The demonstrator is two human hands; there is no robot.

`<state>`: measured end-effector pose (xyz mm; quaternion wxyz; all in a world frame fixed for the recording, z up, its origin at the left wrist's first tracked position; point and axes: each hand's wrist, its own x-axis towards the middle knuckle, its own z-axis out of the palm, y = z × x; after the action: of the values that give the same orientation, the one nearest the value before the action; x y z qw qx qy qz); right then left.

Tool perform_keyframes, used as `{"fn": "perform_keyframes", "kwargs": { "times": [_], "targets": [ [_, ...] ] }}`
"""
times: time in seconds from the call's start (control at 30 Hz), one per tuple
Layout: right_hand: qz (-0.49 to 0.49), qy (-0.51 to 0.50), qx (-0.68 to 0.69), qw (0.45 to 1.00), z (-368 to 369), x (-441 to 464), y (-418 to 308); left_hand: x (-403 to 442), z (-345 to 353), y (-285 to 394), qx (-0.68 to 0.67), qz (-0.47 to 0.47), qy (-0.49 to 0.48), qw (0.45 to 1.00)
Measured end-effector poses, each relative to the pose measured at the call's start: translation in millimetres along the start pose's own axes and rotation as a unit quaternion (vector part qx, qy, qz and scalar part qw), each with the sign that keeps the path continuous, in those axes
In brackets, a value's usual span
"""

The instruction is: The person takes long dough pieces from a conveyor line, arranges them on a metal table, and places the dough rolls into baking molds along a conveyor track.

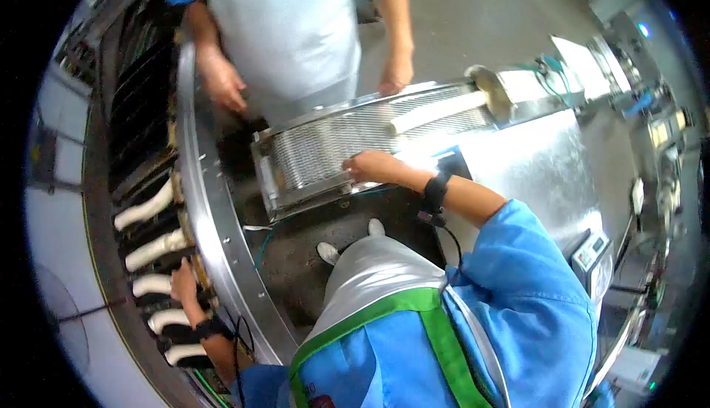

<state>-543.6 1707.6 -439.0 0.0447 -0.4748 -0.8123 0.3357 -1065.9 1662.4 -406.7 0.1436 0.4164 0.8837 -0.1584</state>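
Note:
On the left, my left hand [183,284] is at the near end of a pale dough strip [153,285], one of several lying in dark troughs of a rack. Whether its fingers grip the strip is too small to tell. My right hand [367,166] rests at the near edge of a ribbed metal conveyor [318,145], its fingers bent together; what they hold, if anything, is hidden. Farther right on the conveyor, a long pale dough piece [440,112] reaches out of a machine outlet [494,94].
A co-worker in a white apron [285,31] stands across the conveyor, one hand [396,74] at its far edge, the other [222,84] beside the curved metal rail [211,216]. A steel table [529,164] and a device with a display [592,251] are at right.

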Motion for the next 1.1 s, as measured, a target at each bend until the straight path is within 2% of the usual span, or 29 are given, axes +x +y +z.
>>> {"fn": "perform_keyframes", "kwargs": {
  "times": [0.03,0.07,0.1,0.13,0.17,0.23,0.3,0.37,0.4,0.43,0.5,0.57,0.63,0.7,0.73,0.83,0.9,0.97,1.0,1.03,1.07,1.1],
  "targets": [
    [0.045,0.022,-0.005,0.999,4,-15,17,4,12,-22,-0.04,0.071,-0.002,0.997],
    [0.078,0.036,-0.016,0.996,5,-28,35,-16,9,-16,-0.039,-0.02,0.02,0.999],
    [0.107,0.049,-0.027,0.993,4,-39,57,-12,15,-21,-0.051,-0.059,-0.018,0.997],
    [0.116,0.097,-0.03,0.988,2,-50,77,-6,30,-33,-0.091,-0.024,0.009,0.995],
    [0.12,0.141,-0.035,0.982,1,-61,97,-4,49,-49,-0.062,0.058,0.068,0.994],
    [0.176,0.207,-0.095,0.958,2,-69,155,-34,36,-40,-0.047,0.034,0.036,0.998],
    [0.222,0.267,-0.15,0.926,-24,-76,177,-32,31,-40,-0.053,0.017,0.025,0.998],
    [0.302,0.268,-0.217,0.889,-43,-74,192,-36,34,-46,-0.066,0.002,0.018,0.998],
    [0.309,0.245,-0.239,0.887,-44,-71,212,-41,36,-52,-0.107,0.012,0.039,0.993],
    [0.308,0.245,-0.236,0.888,-48,-66,217,-46,37,-57,-0.146,0.023,0.059,0.987],
    [0.295,0.129,-0.208,0.923,-54,-58,225,-44,54,-73,-0.172,0.043,0.085,0.98],
    [0.278,0.147,-0.207,0.926,-40,-36,241,-50,49,-71,-0.179,0.068,0.125,0.973],
    [0.235,0.109,-0.252,0.932,-44,-18,221,-75,19,-34,-0.155,0.08,0.142,0.974],
    [0.235,0.137,-0.242,0.932,-45,-14,214,-84,2,5,-0.225,0.171,0.123,0.951],
    [0.233,0.181,-0.205,0.933,-47,-22,207,-86,0,19,-0.218,0.205,0.157,0.941],
    [0.236,0.273,-0.055,0.931,-73,-50,163,-123,-31,104,-0.259,0.246,0.131,0.925],
    [0.259,0.379,0.012,0.888,-88,-86,120,-103,-25,140,-0.237,0.359,0.089,0.899],
    [0.151,0.485,0.082,0.857,-77,-122,122,-109,-29,202,-0.175,0.405,0.023,0.897],
    [0.148,0.5,0.153,0.839,-82,-149,103,-121,-26,234,-0.186,0.421,0.0,0.888],
    [0.191,0.488,0.199,0.828,-89,-178,87,-131,-25,265,-0.193,0.434,-0.024,0.879],
    [0.207,0.514,0.202,0.808,-88,-206,84,-134,-28,297,-0.14,0.471,-0.042,0.87],
    [0.222,0.54,0.2,0.787,-88,-238,85,-126,-17,332,-0.156,0.518,-0.044,0.84]
  ]
}}
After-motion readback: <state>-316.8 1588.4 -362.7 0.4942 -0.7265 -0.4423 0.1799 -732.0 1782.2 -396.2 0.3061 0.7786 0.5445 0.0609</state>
